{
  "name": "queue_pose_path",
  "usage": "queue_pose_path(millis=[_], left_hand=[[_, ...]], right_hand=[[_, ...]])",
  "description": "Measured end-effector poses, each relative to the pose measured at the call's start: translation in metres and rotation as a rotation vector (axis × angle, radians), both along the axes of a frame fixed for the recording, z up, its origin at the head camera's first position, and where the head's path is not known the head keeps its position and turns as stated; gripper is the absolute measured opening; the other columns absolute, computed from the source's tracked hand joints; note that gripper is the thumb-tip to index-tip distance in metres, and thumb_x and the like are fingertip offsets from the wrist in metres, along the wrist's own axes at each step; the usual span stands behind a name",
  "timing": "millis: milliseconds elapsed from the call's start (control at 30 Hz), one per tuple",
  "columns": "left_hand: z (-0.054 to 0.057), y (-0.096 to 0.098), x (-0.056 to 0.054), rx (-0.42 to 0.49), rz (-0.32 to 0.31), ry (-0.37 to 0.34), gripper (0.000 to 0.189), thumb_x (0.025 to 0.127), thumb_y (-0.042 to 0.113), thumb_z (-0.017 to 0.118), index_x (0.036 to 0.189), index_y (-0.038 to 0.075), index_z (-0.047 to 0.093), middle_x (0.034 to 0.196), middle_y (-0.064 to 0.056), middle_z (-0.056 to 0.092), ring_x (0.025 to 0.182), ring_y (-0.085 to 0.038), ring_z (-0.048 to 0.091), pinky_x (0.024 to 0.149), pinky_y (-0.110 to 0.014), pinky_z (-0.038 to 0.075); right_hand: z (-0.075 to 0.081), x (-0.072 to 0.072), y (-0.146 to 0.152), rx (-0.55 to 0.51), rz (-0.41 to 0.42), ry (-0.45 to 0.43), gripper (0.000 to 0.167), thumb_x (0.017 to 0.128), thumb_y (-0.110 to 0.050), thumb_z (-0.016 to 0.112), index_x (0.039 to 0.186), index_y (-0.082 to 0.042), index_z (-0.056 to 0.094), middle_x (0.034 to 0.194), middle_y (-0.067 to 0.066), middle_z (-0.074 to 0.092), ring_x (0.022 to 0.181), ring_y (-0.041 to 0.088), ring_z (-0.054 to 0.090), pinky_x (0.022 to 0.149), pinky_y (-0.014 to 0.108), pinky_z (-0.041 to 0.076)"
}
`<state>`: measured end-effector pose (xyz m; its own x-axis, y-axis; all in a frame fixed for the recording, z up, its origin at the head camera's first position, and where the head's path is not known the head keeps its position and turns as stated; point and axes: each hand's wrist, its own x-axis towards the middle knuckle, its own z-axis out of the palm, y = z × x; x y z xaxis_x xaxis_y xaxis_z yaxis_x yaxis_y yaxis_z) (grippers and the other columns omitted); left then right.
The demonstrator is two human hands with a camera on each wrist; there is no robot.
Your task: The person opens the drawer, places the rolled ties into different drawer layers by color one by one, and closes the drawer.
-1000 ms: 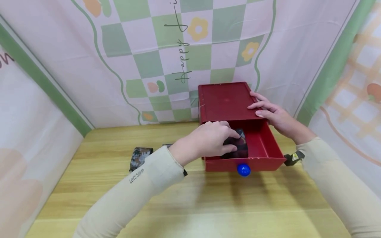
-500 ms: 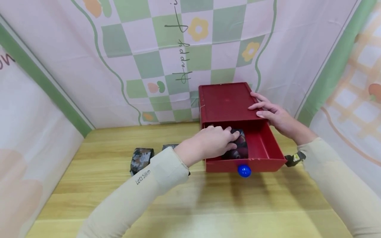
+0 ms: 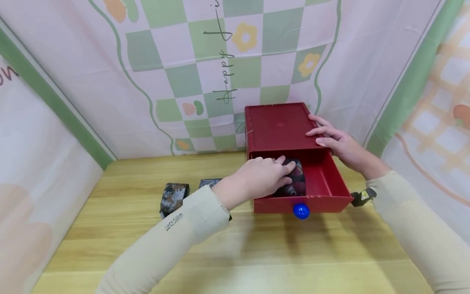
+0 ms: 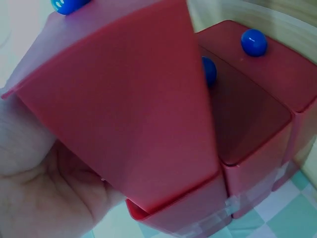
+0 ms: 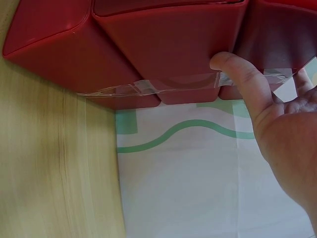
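Left hand [image 3: 258, 177] touches dark item [image 3: 299, 183] inside pulled-out drawer [image 3: 324, 204], cannot tell if gripping; right hand [image 3: 339, 145], apart from left, lies outspread on red box [image 3: 277, 127]

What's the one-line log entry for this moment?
left hand: on dark item in open red drawer | right hand: on right edge of red cabinet | table: two patterned pieces left of cabinet
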<state>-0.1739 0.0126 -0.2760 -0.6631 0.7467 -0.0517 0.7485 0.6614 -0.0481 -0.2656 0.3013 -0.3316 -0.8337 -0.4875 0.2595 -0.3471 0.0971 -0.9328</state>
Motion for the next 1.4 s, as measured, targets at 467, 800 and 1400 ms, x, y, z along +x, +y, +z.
queue_pose_path(millis=[467,800,1400], left_hand=[[0.001,-0.007,0.001,0.026,-0.024,0.047,0.058,0.107,0.046,0.044,0.158,0.018,0.038,0.155,-0.009,0.045,0.14,-0.019,0.046,0.107,-0.039,0.046],[0.011,-0.022,0.023,0.31,-0.129,0.23,0.053,0.103,0.043,0.056,0.149,0.016,0.052,0.146,-0.008,0.056,0.135,-0.021,0.053,0.098,-0.035,0.053],[-0.004,-0.024,0.081,0.653,-0.419,0.432,0.02,0.099,0.029,0.063,0.112,0.019,0.073,0.089,0.011,0.068,0.073,-0.005,0.059,0.065,-0.011,0.046]], right_hand=[[0.0,0.0,0.001,0.013,-0.006,-0.006,0.03,0.107,-0.007,0.047,0.131,-0.004,0.064,0.169,-0.004,0.013,0.15,0.026,0.011,0.089,0.023,0.054],[0.0,0.0,0.001,0.015,-0.005,-0.004,0.03,0.107,-0.007,0.046,0.132,-0.005,0.064,0.169,-0.003,0.013,0.149,0.026,0.011,0.088,0.023,0.054],[-0.002,-0.002,0.002,0.004,0.0,0.007,0.029,0.106,-0.005,0.047,0.13,-0.001,0.063,0.169,-0.001,0.013,0.149,0.019,0.01,0.088,0.022,0.054]])
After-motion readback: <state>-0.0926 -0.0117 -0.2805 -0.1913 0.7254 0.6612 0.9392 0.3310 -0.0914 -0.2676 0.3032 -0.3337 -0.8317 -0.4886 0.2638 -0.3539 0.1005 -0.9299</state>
